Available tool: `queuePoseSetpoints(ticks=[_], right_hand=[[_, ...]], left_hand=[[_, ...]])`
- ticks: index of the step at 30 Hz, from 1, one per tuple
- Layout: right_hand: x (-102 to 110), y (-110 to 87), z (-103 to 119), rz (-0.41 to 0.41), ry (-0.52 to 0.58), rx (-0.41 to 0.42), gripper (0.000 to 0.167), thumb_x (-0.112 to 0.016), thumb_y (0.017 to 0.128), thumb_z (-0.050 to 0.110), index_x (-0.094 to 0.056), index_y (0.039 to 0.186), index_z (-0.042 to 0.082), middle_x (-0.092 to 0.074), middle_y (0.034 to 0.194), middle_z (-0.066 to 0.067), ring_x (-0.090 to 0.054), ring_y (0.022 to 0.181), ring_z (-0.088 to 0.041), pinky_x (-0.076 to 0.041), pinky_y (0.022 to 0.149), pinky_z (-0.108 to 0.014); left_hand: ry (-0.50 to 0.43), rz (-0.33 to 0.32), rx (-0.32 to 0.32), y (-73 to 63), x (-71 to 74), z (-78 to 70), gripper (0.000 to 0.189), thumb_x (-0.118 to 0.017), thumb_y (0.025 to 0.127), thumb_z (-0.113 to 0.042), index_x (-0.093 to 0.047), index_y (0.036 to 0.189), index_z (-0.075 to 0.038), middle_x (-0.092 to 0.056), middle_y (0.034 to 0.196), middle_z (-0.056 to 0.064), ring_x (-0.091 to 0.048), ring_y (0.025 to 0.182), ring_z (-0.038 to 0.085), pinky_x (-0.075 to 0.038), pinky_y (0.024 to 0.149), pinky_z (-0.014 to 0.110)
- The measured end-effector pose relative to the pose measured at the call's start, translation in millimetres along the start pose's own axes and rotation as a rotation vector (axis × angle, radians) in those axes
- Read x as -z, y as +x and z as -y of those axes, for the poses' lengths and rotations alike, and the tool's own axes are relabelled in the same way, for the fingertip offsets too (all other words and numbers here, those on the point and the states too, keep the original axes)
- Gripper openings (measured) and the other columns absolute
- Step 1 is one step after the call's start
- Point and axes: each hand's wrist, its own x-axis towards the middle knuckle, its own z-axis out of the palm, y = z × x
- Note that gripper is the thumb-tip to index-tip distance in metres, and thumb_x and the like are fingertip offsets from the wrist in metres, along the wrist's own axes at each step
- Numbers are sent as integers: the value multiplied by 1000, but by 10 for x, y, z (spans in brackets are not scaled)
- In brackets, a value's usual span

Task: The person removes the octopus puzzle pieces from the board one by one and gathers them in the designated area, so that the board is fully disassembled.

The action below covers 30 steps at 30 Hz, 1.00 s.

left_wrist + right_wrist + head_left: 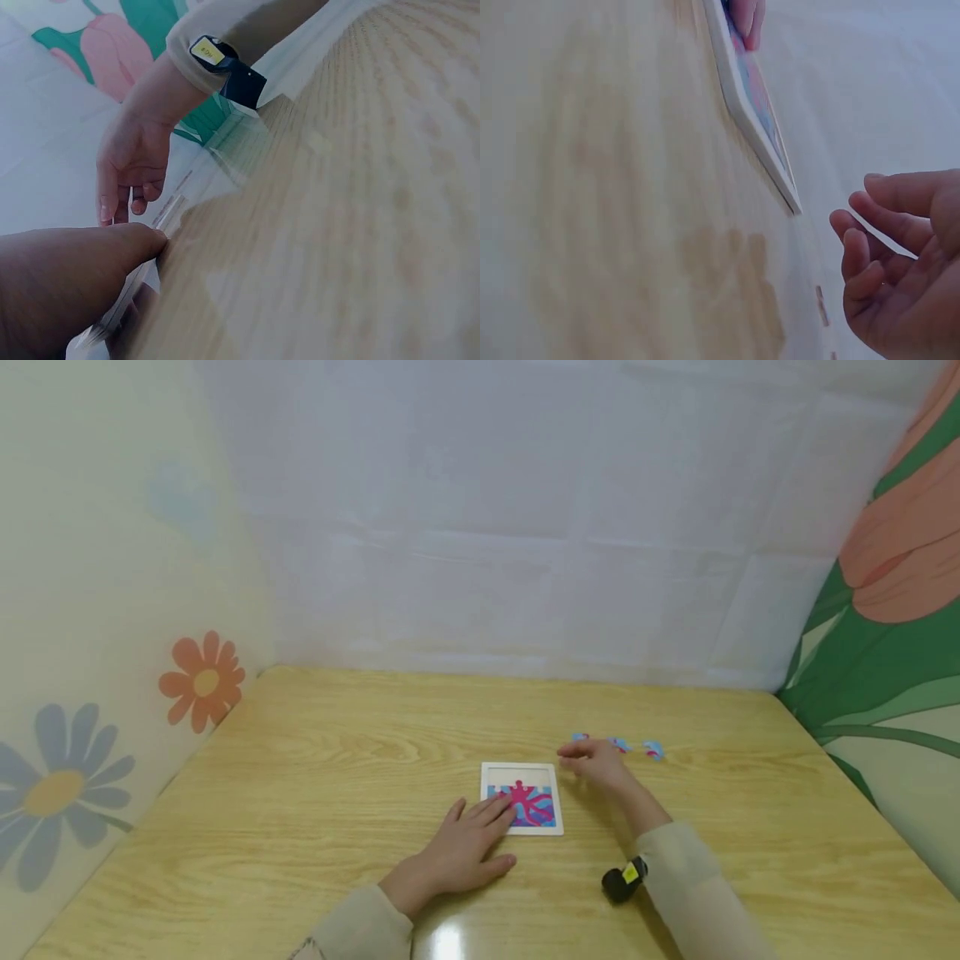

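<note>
A square puzzle with a white frame (pixel 558 802) lies on the table, and its lower part shows a pink octopus (pixel 519 793) on blue and purple. Its upper strip is bare white. My left hand (pixel 463 850) rests on the puzzle's left side with fingers outstretched, covering part of the picture. Beyond the frame's upper right corner hovers my right hand (pixel 600 764), fingers loosely bent. In the right wrist view this right hand (pixel 900 262) has thumb and fingertips apart with nothing between them. Small blue and pink puzzle pieces lie close by: one piece (pixel 581 737) just behind its fingers, another piece (pixel 620 744) behind its knuckles.
Farther right lies a third puzzle piece (pixel 654 750). The wood-grain table (pixel 360 735) meets a white cloth backdrop (pixel 480 568) at its far edge. Flower-patterned panels (pixel 67 610) flank it. A black wrist camera (pixel 622 882) sticks out from the right sleeve.
</note>
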Motion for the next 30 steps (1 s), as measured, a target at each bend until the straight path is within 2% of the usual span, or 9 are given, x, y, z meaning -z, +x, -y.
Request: queuePoseSetpoints(ticks=[2,9,12,17,25,30], right_hand=[[-38,-33,-17,-14,-6,22,20,-61,79,6,-62,94,-6,-61,83,-11,-51,65,-14,-43,56,-26],[-192,-106,-70,-66,157,-83,15,-62,76,2,-63,89,-5,-56,75,-3,-47,61,-12,-39,52,-24],[-226,-137,-83,-72,177,-74,15,-61,76,1,-62,89,-7,-56,72,-2,-47,60,-12,-38,52,-23],[-260,-188,-88,-85,156,-61,15,-61,76,1,-63,89,-7,-59,72,-3,-48,59,-10,-38,50,-23],[-330,-251,-104,-112,97,20,12,-63,74,-2,-64,85,-6,-62,81,-11,-54,72,-16,-43,66,-27],[-355,-270,-107,-122,66,48,12,-64,72,-3,-64,83,-4,-60,82,-9,-53,79,-21,-41,73,-33]], left_hand=[[6,-3,-2,2,-10,4,59,-44,86,-42,-35,132,-6,-27,138,10,-22,125,25,-13,94,55],[24,3,7,10,-47,29,60,-42,86,-45,-33,133,-8,-24,139,8,-20,125,23,-12,95,54],[22,1,3,12,-49,32,60,-42,86,-45,-33,133,-8,-24,139,8,-20,126,23,-12,95,54],[25,-3,1,9,-45,33,60,-42,86,-44,-33,133,-8,-25,139,8,-20,125,24,-12,94,54],[14,-3,-1,12,-45,34,59,-42,86,-43,-34,132,-7,-23,139,7,-17,126,24,-11,94,56],[19,-9,-12,24,-69,46,58,-42,87,-42,-34,133,-7,-25,138,6,-17,126,23,-10,94,56]])
